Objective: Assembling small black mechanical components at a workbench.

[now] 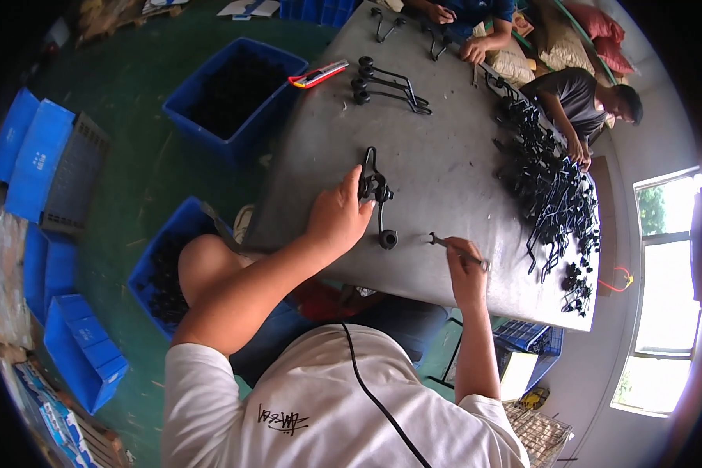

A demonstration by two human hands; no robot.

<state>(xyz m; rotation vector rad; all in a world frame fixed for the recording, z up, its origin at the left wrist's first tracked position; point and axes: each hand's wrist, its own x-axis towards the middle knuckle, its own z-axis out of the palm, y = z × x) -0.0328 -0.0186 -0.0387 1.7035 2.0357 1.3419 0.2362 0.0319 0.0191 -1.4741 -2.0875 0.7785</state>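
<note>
"Black bent-wire piece [377,188] with round, rubbery-looking knobs: where is it?"

"Over the near left part of the smooth grey tabletop [444,164], at the fingertips of the left hand [339,210]. Thumb and forefinger pinch it around the middle cluster of knobs. Its narrow loop points away from the person, and a single round black knob [388,239] ends the near side. Whether it rests on the surface or hangs just above, I can't tell."

"And the right hand [467,274]?"

"Curled around a slim grey metal tool [459,249], its small tip aimed left toward the piece but apart from it. The exact finger placement is hidden."

"Would the piece feel heavy?"

"Light, I'd judge: thin wire and a few small knobs. Stiff too, since the bends seem to keep their shape, and hardly fragile. If those knobs are rubber, they should give a little under pressure."

"Slippery?"

"The wire could be, and it may pivot between two fingertips. I'd hold it by the middle knobs, where the grip should be better. Held by the loop alone, the far end would probably swing."
</note>
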